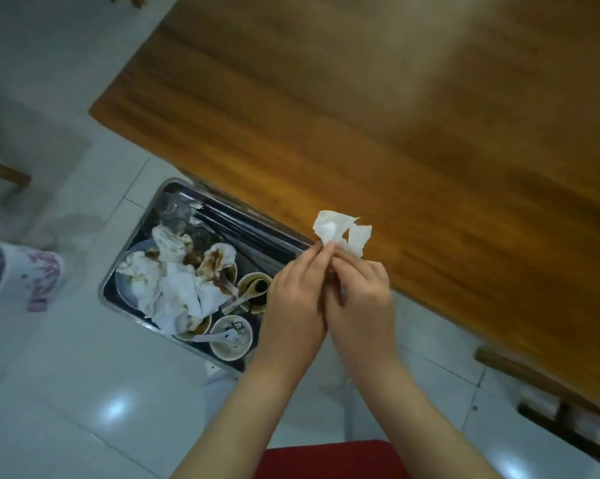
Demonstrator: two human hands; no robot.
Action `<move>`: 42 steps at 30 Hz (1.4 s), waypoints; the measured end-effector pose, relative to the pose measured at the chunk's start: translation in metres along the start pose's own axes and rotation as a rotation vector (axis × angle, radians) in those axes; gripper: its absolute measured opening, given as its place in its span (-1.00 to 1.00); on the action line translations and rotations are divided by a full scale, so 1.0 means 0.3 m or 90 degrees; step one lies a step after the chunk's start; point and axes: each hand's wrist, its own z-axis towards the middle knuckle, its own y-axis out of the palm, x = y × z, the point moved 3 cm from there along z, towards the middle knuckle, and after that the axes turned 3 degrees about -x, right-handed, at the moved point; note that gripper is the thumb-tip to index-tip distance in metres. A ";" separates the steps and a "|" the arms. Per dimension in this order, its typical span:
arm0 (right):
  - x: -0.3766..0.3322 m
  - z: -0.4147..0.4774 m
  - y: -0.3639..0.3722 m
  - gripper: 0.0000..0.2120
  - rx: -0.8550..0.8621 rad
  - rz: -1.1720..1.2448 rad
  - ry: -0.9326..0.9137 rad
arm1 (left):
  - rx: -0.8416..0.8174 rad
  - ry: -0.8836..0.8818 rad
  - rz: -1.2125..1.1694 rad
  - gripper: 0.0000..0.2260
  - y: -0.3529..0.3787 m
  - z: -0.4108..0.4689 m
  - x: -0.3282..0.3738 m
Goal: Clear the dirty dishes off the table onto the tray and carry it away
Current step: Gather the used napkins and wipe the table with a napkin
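So, the fingers (322, 252) of both hands are curled in, pinching a crumpled white tissue (340, 233). The left hand (296, 299) and right hand (364, 299) are pressed side by side over the near edge of the wooden bench (395, 133). Just left of them, lower than the bench top, sits the metal tray (136, 236). It's piled with stained napkins (177, 288), small sauce bowls (231, 337), a white spoon (205, 338) and dark chopsticks (243, 233). There's white tiled floor (67, 375) all around.
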 end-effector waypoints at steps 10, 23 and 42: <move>-0.405 -0.176 0.363 -0.75 -0.050 0.237 0.216 | -0.107 -0.093 0.018 -0.92 -0.454 -0.137 -0.513; -0.320 -0.167 0.620 -0.78 -0.105 0.401 0.594 | -0.113 -0.359 -0.148 -0.79 -0.488 -0.149 -0.734; -0.210 -0.254 0.590 -0.76 -0.224 0.422 0.594 | -0.073 -0.415 -0.130 -0.73 -0.492 -0.213 -0.769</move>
